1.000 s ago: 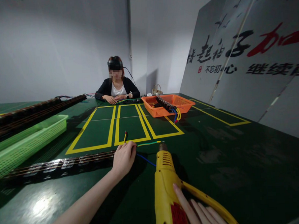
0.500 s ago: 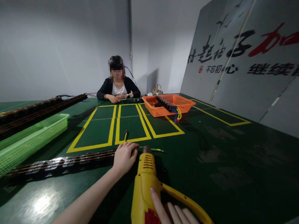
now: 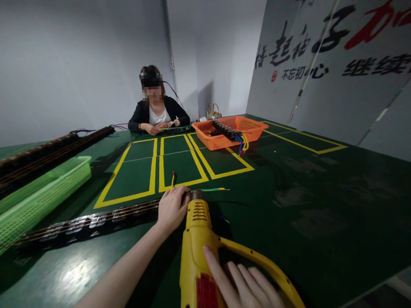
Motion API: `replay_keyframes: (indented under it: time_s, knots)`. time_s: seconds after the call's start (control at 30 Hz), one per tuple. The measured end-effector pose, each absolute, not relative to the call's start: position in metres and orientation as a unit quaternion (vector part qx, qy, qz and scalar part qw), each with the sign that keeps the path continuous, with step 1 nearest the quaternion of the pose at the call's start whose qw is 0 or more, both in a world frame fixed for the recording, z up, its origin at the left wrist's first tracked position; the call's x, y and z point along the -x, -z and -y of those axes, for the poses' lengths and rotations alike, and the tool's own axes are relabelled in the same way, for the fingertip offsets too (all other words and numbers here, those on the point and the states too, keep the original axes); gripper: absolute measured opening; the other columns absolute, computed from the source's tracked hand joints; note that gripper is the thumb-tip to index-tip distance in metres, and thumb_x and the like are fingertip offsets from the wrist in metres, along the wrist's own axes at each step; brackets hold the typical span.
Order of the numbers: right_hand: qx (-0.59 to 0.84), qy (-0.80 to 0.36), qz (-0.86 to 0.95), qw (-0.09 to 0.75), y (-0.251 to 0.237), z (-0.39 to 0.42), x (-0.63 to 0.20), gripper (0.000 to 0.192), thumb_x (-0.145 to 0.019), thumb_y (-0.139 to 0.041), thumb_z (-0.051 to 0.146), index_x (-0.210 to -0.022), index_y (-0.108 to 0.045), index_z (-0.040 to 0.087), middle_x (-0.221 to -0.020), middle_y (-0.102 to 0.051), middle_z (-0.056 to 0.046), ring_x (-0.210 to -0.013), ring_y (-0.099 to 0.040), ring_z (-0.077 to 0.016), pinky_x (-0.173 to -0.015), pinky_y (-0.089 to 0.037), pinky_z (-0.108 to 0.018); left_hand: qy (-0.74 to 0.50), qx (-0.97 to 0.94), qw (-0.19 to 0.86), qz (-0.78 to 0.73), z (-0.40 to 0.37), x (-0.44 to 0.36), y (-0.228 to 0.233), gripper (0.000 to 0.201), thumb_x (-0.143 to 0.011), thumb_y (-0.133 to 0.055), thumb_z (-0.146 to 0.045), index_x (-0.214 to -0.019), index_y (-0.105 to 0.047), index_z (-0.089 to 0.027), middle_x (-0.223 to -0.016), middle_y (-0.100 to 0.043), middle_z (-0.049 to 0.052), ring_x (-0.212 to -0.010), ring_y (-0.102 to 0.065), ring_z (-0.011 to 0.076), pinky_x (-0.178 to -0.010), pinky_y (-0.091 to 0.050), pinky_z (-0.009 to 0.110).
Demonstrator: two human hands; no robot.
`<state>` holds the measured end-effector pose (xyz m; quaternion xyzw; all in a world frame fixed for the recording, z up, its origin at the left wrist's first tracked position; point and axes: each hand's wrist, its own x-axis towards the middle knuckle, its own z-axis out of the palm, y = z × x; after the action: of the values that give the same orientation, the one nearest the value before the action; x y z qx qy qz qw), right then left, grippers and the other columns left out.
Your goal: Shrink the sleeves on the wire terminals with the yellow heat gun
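My right hand [image 3: 250,286] is wrapped round the handle of a yellow heat gun [image 3: 195,247], its index finger stretched along the casing. The metal nozzle [image 3: 197,195] points away from me, close beside the fingers of my left hand [image 3: 173,207]. That hand is closed over the right end of a long black strip with copper-coloured rods [image 3: 91,221], which lies on the table. From this end come a yellow-green wire [image 3: 213,189], a red-and-yellow wire tip [image 3: 173,178] and a blue wire [image 3: 221,216]. My left fingertips are partly hidden.
More rod strips [image 3: 48,154] lie across a green basket [image 3: 41,196] at left. An orange basket [image 3: 211,142] holds another wired strip [image 3: 227,130]. A person [image 3: 157,113] sits across the green table [image 3: 258,225], which carries yellow tape outlines [image 3: 124,200].
The heat gun's nozzle has come closer to my left hand and now covers part of the yellow-green wire. The blue wire's tip shows at the right. The view has shifted slightly.
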<state>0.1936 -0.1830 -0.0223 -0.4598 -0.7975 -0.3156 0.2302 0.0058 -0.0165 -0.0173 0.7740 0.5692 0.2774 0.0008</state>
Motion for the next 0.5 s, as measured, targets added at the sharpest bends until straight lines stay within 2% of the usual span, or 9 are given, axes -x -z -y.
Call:
replay_keyframes:
  time_s: [0.2, 0.37, 0.5]
  knots:
    - [0.446, 0.307, 0.807, 0.233, 0.019, 0.179, -0.21, 0.06, -0.088, -0.014, 0.016, -0.147, -0.014, 0.016, -0.084, -0.067, 0.004, -0.076, -0.064, -0.0083, -0.068, -0.048, -0.023, -0.279, -0.776, -0.014, -0.565, 0.017, -0.007, 0.017, 0.02, -0.092, -0.04, -0.033, -0.095, -0.057, -0.021, -0.096, -0.065, 0.002, -0.093, -0.059, 0.0163, -0.08, -0.041, 0.029]
    - [0.446, 0.309, 0.812, 0.213, 0.022, 0.181, -0.225, 0.055, -0.092, -0.013, 0.023, -0.147, -0.013, 0.016, -0.09, -0.068, 0.004, -0.08, -0.064, -0.0084, -0.069, -0.048, -0.022, -0.282, -0.778, -0.019, -0.561, 0.017, -0.006, 0.018, 0.02, -0.094, -0.038, -0.033, -0.095, -0.055, -0.022, -0.096, -0.065, 0.0, -0.094, -0.059, 0.0157, -0.08, -0.04, 0.028]
    - [0.446, 0.321, 0.81, 0.201, 0.021, 0.184, -0.235, 0.056, -0.092, -0.013, 0.02, -0.147, -0.008, 0.015, -0.09, -0.068, 0.004, -0.08, -0.064, -0.0077, -0.07, -0.048, -0.021, -0.292, -0.779, -0.023, -0.555, 0.017, -0.006, 0.019, 0.021, -0.095, -0.035, -0.033, -0.096, -0.052, -0.022, -0.095, -0.064, 0.0, -0.093, -0.059, 0.0147, -0.08, -0.039, 0.028]
